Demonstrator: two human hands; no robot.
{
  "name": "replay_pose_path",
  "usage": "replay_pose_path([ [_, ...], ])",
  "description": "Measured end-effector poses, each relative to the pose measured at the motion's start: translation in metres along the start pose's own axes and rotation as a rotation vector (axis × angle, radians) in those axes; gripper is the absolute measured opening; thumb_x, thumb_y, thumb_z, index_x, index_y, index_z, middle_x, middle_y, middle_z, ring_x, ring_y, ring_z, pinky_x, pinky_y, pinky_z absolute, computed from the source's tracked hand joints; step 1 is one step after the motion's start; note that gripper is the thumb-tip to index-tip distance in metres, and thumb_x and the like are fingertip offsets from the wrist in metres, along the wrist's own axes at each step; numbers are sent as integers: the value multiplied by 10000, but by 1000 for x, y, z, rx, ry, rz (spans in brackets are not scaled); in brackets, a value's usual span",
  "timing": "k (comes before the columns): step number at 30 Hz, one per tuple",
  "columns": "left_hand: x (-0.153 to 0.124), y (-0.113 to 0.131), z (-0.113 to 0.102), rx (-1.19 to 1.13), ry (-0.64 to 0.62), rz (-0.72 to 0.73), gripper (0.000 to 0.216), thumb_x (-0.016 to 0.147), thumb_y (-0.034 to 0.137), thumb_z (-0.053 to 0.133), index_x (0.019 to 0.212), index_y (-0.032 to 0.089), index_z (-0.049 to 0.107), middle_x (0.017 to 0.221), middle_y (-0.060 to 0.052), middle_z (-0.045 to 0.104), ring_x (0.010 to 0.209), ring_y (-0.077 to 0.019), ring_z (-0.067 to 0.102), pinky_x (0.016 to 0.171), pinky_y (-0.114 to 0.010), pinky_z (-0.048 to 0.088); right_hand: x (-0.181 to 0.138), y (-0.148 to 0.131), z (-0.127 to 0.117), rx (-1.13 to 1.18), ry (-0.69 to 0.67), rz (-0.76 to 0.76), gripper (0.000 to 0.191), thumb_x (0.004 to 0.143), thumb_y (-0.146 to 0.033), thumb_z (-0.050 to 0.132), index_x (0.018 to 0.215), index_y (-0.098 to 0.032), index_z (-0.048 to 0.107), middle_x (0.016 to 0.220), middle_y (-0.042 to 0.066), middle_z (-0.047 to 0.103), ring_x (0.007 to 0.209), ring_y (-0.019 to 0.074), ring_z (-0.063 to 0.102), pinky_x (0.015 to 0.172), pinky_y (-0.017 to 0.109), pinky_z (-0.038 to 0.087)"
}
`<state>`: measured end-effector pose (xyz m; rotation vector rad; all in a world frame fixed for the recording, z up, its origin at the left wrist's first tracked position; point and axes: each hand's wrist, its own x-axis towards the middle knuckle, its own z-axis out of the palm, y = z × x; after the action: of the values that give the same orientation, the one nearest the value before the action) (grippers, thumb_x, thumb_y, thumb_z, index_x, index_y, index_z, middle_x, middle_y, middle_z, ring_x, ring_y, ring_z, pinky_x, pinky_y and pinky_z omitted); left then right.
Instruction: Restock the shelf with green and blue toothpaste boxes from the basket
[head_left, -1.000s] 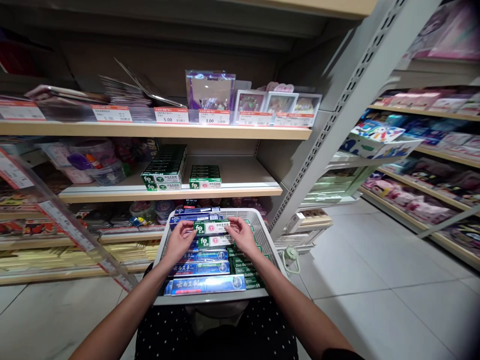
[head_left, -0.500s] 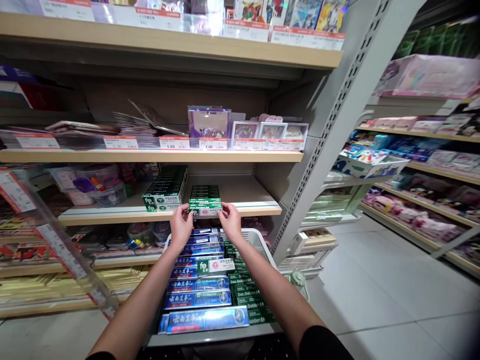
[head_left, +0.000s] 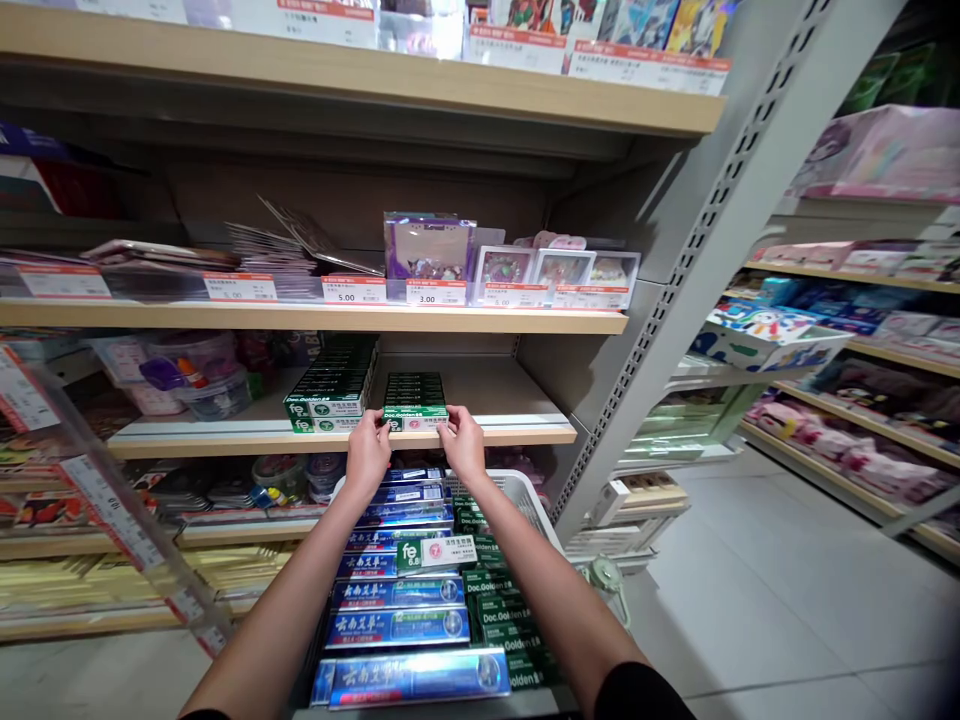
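On the middle shelf, my left hand (head_left: 368, 455) and my right hand (head_left: 462, 446) pinch opposite ends of a green-and-white toothpaste box (head_left: 415, 418). It sits at the front of a short row of matching boxes near the shelf's front edge. To its left stands a longer, taller row of the same toothpaste boxes (head_left: 330, 385). Below my hands is a light grey basket (head_left: 529, 495) with blue toothpaste boxes (head_left: 397, 627) on its left and dark green ones (head_left: 510, 612) on its right. One green-and-white box (head_left: 437, 552) lies across the blue ones.
The shelf above holds small boxed trinkets (head_left: 566, 270) and thin packets (head_left: 270, 250) behind price tags. A slotted metal upright (head_left: 675, 300) rises on the right. Clear tubs (head_left: 199, 375) stand left, near a slanted price-tag strip (head_left: 112, 500). A tiled floor (head_left: 750, 560) stretches right.
The toothpaste box between my hands has settled lower and further in against its row. My hands stay at its two ends. The camera view has shifted slightly.
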<state>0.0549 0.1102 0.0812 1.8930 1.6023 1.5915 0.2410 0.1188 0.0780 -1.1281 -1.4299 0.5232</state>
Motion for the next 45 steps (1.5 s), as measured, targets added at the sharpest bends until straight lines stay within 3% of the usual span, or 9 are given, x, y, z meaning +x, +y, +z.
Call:
replay_pose_path([
  [6, 9, -1, 8, 167, 1, 6, 234, 907, 259, 452, 1111, 189, 541, 1014, -133, 648, 979, -300, 635, 872, -440, 477, 16, 6, 5, -139, -4, -10, 279, 811, -217, 570, 1089, -199, 566, 1048, 95, 649, 937, 223, 644, 871, 382, 525],
  [12, 10, -5, 14, 83, 45, -15, 227, 906, 250, 454, 1103, 172, 536, 982, -129, 648, 922, -271, 649, 850, -420, 495, 20, 7, 8, -211, 9, -41, 265, 825, -200, 542, 1090, -191, 559, 1024, 94, 645, 915, 219, 631, 874, 378, 504],
  [16, 8, -2, 13, 39, 31, 17, 348, 895, 229, 463, 1235, 160, 485, 1125, -156, 625, 1034, -273, 624, 932, -439, 467, 15, 3, 8, -234, -4, -60, 320, 840, -230, 525, 1155, -175, 545, 1057, 117, 645, 946, 237, 627, 904, 400, 491],
  [22, -7, 8, -1, 37, -48, 102, 495, 882, 222, 469, 1366, 129, 422, 1367, -174, 512, 1291, -294, 462, 1094, -469, 341, -3, -3, -1, -75, 15, -47, 466, 843, -270, 531, 1295, -177, 468, 1268, 136, 576, 1153, 235, 575, 986, 386, 478],
  [27, -44, 18, -29, 17, -92, 164, 450, 918, 233, 406, 1362, 201, 469, 1424, -90, 484, 1344, -238, 415, 1142, -411, 301, -42, -11, -26, -18, 13, -74, 354, 865, -287, 523, 1206, -201, 556, 1203, 104, 619, 1103, 219, 604, 1005, 377, 471],
  [31, -74, 20, -56, 23, -56, 114, 415, 917, 262, 431, 1320, 226, 522, 1359, -80, 540, 1286, -241, 474, 1116, -399, 341, -77, -12, -53, -44, -16, -30, 291, 865, -303, 540, 1134, -214, 604, 1156, 90, 641, 1071, 219, 613, 981, 377, 481],
  [34, -93, 13, -64, -5, -73, 2, 382, 904, 304, 465, 1266, 237, 563, 1275, -84, 593, 1176, -243, 559, 1029, -389, 428, -95, -4, -70, -64, -118, 66, 295, 851, -323, 563, 1124, -224, 615, 1145, 80, 656, 1048, 220, 623, 942, 384, 494],
  [39, -123, -9, -52, -157, -291, -270, 394, 805, 416, 579, 1125, 194, 638, 916, -69, 698, 773, -206, 659, 706, -323, 533, -113, 11, -84, -97, -406, 231, 327, 766, -380, 676, 1049, -216, 667, 1065, 76, 694, 964, 243, 652, 856, 400, 517],
  [45, -144, -15, -39, -131, -438, -339, 407, 717, 497, 654, 1000, 207, 690, 785, -35, 701, 619, -186, 617, 585, -284, 473, -128, 14, -88, -154, -449, 207, 371, 726, -441, 708, 1015, -211, 685, 906, 54, 697, 777, 214, 640, 696, 328, 509],
])
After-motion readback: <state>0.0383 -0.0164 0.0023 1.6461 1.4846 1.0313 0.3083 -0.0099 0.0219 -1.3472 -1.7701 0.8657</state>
